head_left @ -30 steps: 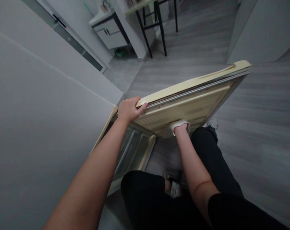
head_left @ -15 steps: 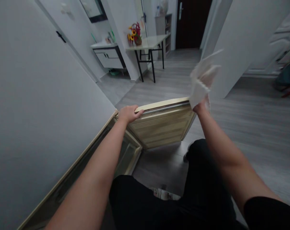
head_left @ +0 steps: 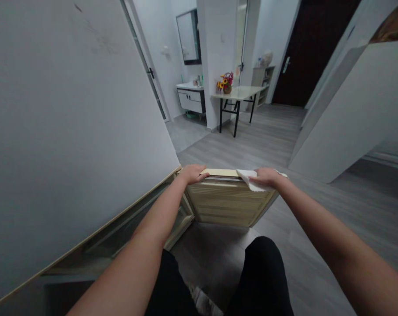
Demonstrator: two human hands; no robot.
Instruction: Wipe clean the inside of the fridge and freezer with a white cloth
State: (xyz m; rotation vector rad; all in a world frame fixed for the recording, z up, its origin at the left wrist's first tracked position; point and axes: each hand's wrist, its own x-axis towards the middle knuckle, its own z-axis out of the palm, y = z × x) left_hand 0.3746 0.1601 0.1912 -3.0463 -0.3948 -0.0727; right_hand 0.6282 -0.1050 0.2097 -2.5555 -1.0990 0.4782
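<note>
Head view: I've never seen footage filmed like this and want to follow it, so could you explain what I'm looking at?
There is no machine here: a person works with two bare hands. The camera is worn on the person's head and looks forward and down, so the arms reach in from the bottom and the dark-trousered knees show below.

The left hand grips the top edge of an open, pale yellow door, near its hinge side. The right hand holds a white cloth against the same edge, farther right.

Beyond, flowers stand on a pale table with dark legs, with a washstand to the left.
</note>
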